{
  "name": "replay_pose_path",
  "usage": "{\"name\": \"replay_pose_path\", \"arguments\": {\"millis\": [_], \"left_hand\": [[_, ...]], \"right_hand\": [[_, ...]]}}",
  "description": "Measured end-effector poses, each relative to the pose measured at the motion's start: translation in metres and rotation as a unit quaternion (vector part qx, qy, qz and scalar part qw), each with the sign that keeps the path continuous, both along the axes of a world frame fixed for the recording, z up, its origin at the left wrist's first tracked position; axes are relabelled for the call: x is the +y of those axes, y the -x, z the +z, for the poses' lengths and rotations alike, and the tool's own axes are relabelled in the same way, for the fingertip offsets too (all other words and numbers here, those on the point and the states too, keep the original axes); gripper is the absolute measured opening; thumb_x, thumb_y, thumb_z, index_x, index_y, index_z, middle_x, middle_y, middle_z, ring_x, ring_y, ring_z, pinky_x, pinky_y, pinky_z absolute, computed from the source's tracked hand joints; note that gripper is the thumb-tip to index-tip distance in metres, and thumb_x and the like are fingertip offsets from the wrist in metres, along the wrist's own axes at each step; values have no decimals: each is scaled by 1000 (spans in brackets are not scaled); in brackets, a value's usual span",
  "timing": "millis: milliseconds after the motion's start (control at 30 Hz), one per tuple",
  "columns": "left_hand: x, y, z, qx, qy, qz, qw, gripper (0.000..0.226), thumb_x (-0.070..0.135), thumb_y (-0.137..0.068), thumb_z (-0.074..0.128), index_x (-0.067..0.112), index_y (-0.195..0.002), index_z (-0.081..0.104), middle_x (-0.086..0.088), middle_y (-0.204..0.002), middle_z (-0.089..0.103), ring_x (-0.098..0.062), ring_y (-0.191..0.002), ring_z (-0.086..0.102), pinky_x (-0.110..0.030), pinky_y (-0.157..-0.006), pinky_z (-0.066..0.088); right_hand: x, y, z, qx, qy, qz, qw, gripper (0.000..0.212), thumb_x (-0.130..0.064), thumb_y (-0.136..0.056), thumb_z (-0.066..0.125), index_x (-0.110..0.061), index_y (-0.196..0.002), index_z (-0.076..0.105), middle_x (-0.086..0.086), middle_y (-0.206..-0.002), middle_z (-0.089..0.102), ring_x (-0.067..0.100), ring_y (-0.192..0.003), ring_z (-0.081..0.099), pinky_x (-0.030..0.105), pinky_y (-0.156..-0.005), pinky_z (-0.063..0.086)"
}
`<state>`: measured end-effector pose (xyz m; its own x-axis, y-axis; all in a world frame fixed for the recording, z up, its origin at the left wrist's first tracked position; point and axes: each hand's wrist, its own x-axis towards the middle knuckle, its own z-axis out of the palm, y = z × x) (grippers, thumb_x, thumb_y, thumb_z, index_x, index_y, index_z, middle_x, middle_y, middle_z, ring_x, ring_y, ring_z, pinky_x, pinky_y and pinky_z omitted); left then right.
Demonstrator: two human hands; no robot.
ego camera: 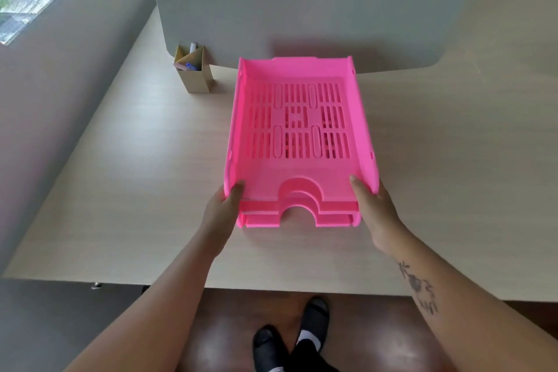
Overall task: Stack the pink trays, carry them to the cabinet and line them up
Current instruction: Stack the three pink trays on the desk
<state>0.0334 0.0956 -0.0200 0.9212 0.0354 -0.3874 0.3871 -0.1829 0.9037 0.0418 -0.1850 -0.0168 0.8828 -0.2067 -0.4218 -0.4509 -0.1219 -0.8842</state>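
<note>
Trays: a stack of pink trays sits on the pale wooden desk, slotted bases, arched cut-outs at the near edge; three layers show at the front.
Left hand: grips the top tray's near left corner, thumb over the rim.
Right hand: grips the near right corner, thumb inside the wall; a tattoo marks the forearm.
Behind: a grey divider panel stands just past the stack.
Pen holder: cardboard box with pens, left of the trays, against the divider.
Below: feet in dark slippers on a brown floor.
</note>
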Motion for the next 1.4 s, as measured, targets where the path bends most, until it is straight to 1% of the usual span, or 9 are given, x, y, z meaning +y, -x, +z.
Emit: {"name": "replay_pose_path", "arguments": {"millis": [100, 200, 333, 400, 600, 767, 867, 1067, 1400], "left_hand": [[-2, 6, -4, -9, 44, -2, 999, 56, 58, -86, 52, 26, -132, 52, 1, -112, 73, -5, -93, 72, -14, -69, 55], [-8, 13, -13, -18, 58, 1, 998, 65, 63, -81, 57, 30, -137, 48, 8, -118, 70, 1, -102, 68, -17, -81, 50], [-4, 24, -30, -25, 34, -9, 999, 70, 64, -78, 61, 31, -138, 48, 11, -125, 66, -4, -117, 60, -27, -96, 46], [0, 27, -37, -32, 17, -12, 999, 56, 55, -83, 60, 31, -133, 52, 9, -123, 66, -9, -117, 60, -32, -98, 46], [-6, 19, -37, -41, -2, 41, 998, 35, 32, -100, 48, 18, -132, 54, 5, -111, 66, -3, -100, 59, -21, -77, 43], [-9, 14, -49, -19, -6, 71, 997, 37, 32, -97, 49, 24, -132, 55, -2, -117, 67, -16, -109, 62, -34, -90, 49], [-10, 12, -50, -26, 2, 97, 995, 34, 30, -96, 48, 20, -126, 60, -3, -113, 69, -18, -105, 64, -35, -88, 51], [-16, 4, -49, -32, 14, 121, 992, 32, 21, -102, 38, 8, -124, 58, 3, -95, 65, 2, -76, 63, -12, -61, 50], [-30, 13, -22, -36, 62, 169, 983, 32, 22, -101, 38, 12, -123, 59, -2, -99, 68, -14, -88, 63, -25, -70, 48]], "right_hand": [[3, 7, -3, -5, -18, 2, 1000, 73, -71, -75, 58, -26, -132, 52, 6, -107, 72, 24, -99, 69, 53, -92, 53], [4, 11, -8, -5, -24, 7, 1000, 101, -88, -55, 58, -24, -133, 53, 6, -108, 72, 24, -102, 69, 51, -93, 53], [1, 14, -13, -11, -11, 29, 999, 104, -88, -57, 57, -27, -141, 45, 3, -117, 70, 22, -110, 66, 47, -96, 52], [1, 19, -14, -21, -2, 51, 998, 105, -85, -59, 59, -29, -145, 38, 0, -125, 67, 18, -117, 62, 40, -98, 49], [4, 28, -17, -35, -40, 73, 996, 74, -69, -62, 70, -36, -126, 53, -6, -120, 69, 11, -117, 61, 43, -109, 39], [1, 30, -36, -15, -31, 57, 998, 65, -50, -77, 70, -30, -135, 49, -8, -124, 66, 16, -122, 57, 49, -109, 38], [5, 25, -43, -16, -14, 10, 1000, 43, -42, -89, 56, -27, -130, 55, -4, -115, 70, 15, -111, 63, 43, -102, 46], [16, 19, -50, -18, -22, -38, 999, 33, -36, -91, 56, -21, -119, 60, 3, -108, 71, 17, -101, 67, 29, -80, 51], [19, 27, -23, -37, -44, -92, 994, 30, -26, -94, 52, -19, -122, 60, 2, -103, 71, 12, -92, 66, 23, -69, 47]]}}
